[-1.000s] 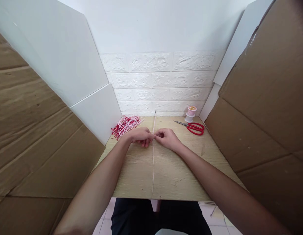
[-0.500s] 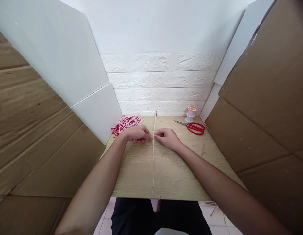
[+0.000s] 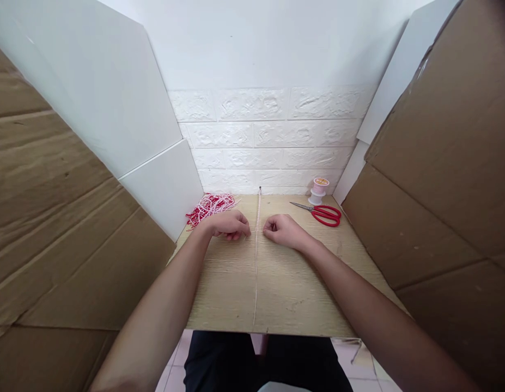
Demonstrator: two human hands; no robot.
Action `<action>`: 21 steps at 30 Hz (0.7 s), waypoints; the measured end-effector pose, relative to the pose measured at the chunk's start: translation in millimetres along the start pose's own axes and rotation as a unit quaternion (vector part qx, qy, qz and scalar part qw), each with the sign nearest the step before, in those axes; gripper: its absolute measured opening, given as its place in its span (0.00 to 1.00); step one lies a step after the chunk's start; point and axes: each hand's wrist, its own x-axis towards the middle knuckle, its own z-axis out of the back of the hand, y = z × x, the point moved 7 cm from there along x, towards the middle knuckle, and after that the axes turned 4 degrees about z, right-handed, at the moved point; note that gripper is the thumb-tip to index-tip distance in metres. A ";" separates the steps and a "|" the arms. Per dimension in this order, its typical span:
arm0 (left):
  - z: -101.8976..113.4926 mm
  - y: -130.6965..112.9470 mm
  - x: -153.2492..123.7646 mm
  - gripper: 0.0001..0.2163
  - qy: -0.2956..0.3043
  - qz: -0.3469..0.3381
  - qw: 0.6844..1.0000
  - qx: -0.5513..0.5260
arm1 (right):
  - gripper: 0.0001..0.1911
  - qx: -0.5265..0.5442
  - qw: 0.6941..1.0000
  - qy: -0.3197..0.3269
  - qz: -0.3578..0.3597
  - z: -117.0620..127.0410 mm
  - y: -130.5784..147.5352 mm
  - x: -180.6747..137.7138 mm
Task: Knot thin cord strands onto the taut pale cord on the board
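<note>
A pale pink cord (image 3: 256, 272) runs down the middle of the wooden board, from a small nail (image 3: 260, 188) at the back to the front edge. Its upper stretch looks thicker, like knotted braid. My left hand (image 3: 231, 224), left of the cord, pinches a thin thread end. On the other side my right hand (image 3: 283, 230) has its fingers pressed together on the opposite thread end. Between them the thin thread crosses the cord at a small loop (image 3: 256, 229). The fingertips' exact hold is too small to make out.
A tangle of red and pink-white cords (image 3: 213, 206) lies at the back left. Red-handled scissors (image 3: 326, 214) rest at the back right, before two stacked thread spools (image 3: 318, 190). Cardboard panels (image 3: 432, 163) flank both sides, and a white brick-patterned wall (image 3: 272, 133) stands behind.
Both hands have drawn apart sideways from the cord, the right hand more than the left. The thread between them is pulled outward across the cord.
</note>
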 end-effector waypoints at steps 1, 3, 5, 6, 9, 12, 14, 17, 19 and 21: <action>0.5 0.1 0.2 0.11 0.000 0.000 1.000 0.000 | 0.06 -0.004 1.000 0.000 0.004 -0.6 0.7 0.0; 0.9 -0.7 0.3 0.12 -0.003 -0.002 1.000 -0.001 | 0.06 -0.013 1.000 -0.004 0.014 -1.5 3.0 0.0; 1.0 -2.8 0.1 0.14 -0.012 -0.005 1.000 -0.004 | 0.06 -0.020 0.999 -0.009 0.024 -1.9 5.4 -0.1; 0.7 -4.3 0.0 0.15 -0.016 -0.007 1.000 -0.006 | 0.06 -0.023 0.999 -0.011 0.027 -2.0 6.3 -0.1; -1.6 -8.5 -0.2 0.15 -0.024 -0.012 1.000 -0.004 | 0.06 -0.029 0.999 -0.016 0.026 -2.5 6.1 0.2; -3.1 -10.8 0.0 0.14 -0.030 -0.013 0.999 0.008 | 0.06 -0.030 0.999 -0.016 0.022 -3.4 4.0 0.5; -3.1 -11.0 0.3 0.13 -0.035 -0.011 0.999 0.013 | 0.05 -0.031 0.999 -0.016 0.019 -3.6 2.9 0.5; -1.1 -10.6 0.7 0.11 -0.046 -0.009 0.999 0.019 | 0.05 -0.032 0.999 -0.021 0.009 -2.5 1.3 0.4; 1.1 -10.3 0.9 0.10 -0.059 -0.009 0.998 0.024 | 0.05 -0.034 0.999 -0.025 -0.001 -1.4 -0.2 0.4; 2.6 -9.6 1.1 0.10 -0.068 -0.007 0.997 0.029 | 0.05 -0.038 0.999 -0.026 -0.010 -0.7 -2.2 0.5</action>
